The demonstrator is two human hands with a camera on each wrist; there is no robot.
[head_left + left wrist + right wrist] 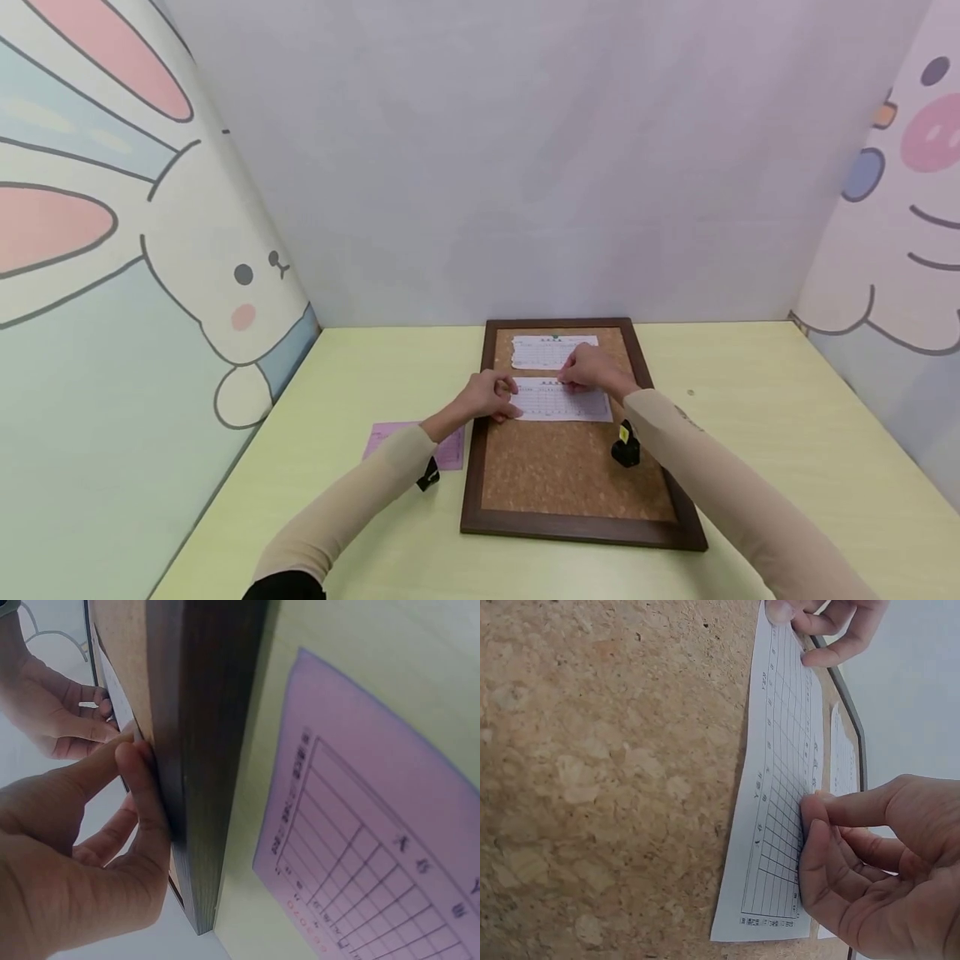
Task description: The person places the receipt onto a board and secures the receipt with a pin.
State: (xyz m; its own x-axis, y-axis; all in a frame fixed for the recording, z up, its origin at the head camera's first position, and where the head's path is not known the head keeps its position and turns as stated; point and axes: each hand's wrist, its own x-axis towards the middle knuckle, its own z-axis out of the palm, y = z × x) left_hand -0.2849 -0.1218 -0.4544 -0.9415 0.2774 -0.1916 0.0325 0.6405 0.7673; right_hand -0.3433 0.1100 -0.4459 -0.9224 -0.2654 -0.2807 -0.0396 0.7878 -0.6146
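Observation:
A white printed form point(566, 404) lies across the middle of a framed cork board point(570, 475). My left hand point(491, 396) pinches the form's left end between thumb and fingers, close to the frame. At the form's upper edge, near its printed heading, my right hand point(592, 369) brings thumb and forefinger together. Those fingertips point(814, 814) mostly hide the small thing between them, so its kind cannot be told. Higher on the board is another white form point(536, 352), with a green pushpin point(555, 337) at its top edge and the right hand partly over it.
A pink printed form point(360, 817) lies on the pale yellow table point(390, 367), left of the board and partly under the left forearm. The board's dark wooden frame point(210, 735) stands above the tabletop. A plain wall point(480, 167) closes off the back.

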